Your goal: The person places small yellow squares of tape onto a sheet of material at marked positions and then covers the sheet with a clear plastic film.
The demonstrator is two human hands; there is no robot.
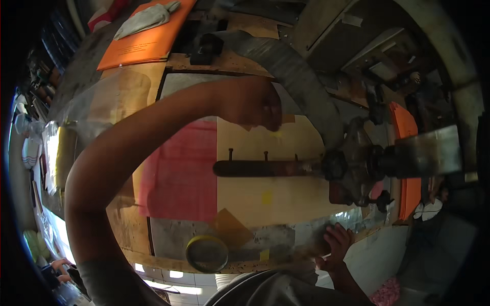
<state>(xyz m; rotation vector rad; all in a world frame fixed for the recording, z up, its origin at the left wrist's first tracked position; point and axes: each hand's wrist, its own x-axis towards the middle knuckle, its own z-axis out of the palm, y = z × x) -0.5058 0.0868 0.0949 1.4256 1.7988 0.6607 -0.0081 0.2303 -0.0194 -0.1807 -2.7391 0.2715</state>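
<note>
We see a flat, pale yellow sheet [275,209] in the middle of the table, with a see-through red sheet [178,173] right beside it on the left. Our left hand [252,104] is at the far edge of the pale sheet, close to a small brown piece of tape [289,118]. Its fingers are bent, but we cannot tell if they pinch anything. Our right hand [338,246] is at the near right, well apart from the left one, with its fingers curled. We cannot tell what it holds, if anything.

We think it is best to press softly, keep the sheet flat, and smooth out any bumps. We should also keep our sleeves and knuckles off the long dark bar [255,169] with little screws that runs over the sheet.

Near us is a round ring with a yellow rim [204,238], beside a brown square [232,227]. Farther off, a grey cloth [148,21] lies on a bright orange paper folder [135,50].
</note>
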